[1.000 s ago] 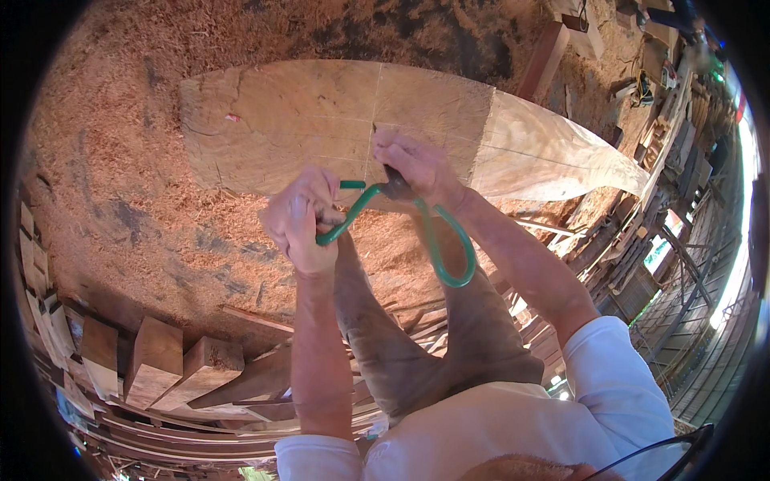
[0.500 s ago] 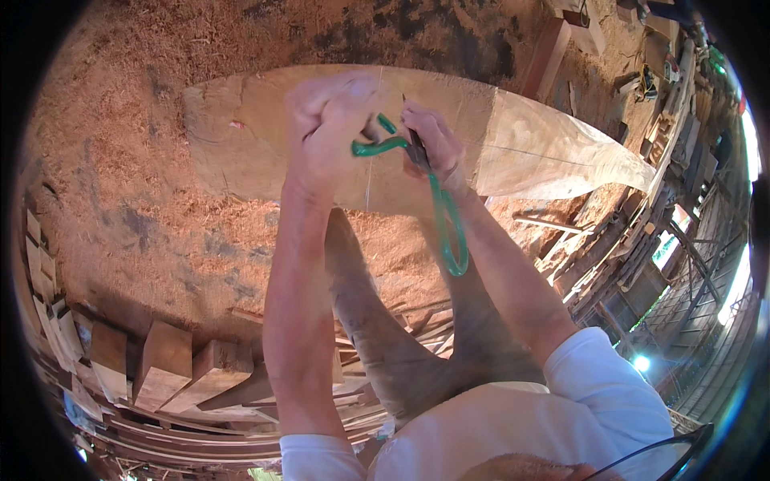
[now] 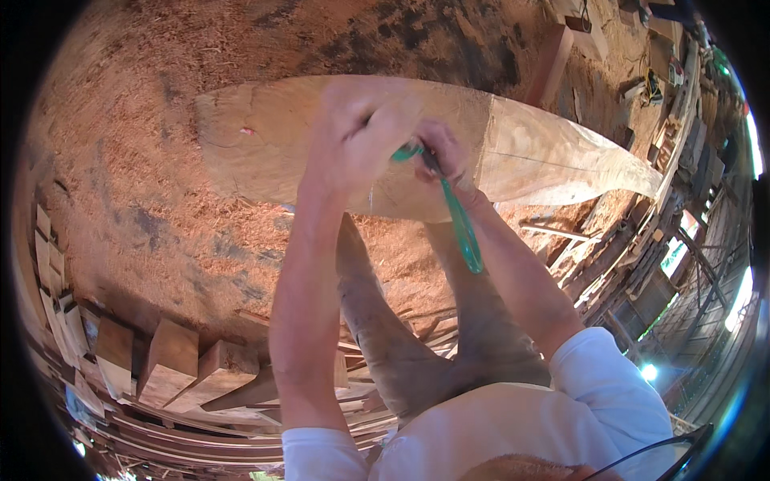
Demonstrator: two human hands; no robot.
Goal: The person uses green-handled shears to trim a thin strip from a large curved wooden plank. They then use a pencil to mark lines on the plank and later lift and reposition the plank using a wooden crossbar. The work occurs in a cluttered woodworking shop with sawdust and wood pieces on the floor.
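My two hands are close together above a large pale, leaf-shaped wooden board (image 3: 273,152). My left hand (image 3: 361,132) is closed, its fingers curled and blurred; what it may hold is hidden. Just right of it, my right hand (image 3: 445,156) is wrapped round a slim dark object (image 3: 431,163), whose kind I cannot make out. A glossy green cord (image 3: 464,236) hangs from that object in a long loop over my right forearm. Another bit of the green cord shows between the hands, touching or very near my left fingers.
Reddish sawdust (image 3: 144,160) covers the ground around the board. Squared timber blocks (image 3: 168,365) and stacked planks lie at the lower left. More offcuts and boards (image 3: 634,264) line the right side. A thick beam (image 3: 549,64) stands at the upper right.
My left hand has moved right, closer to my right hand, and less of the green cord shows between them. The hanging loop has swung slightly right and looks narrower.
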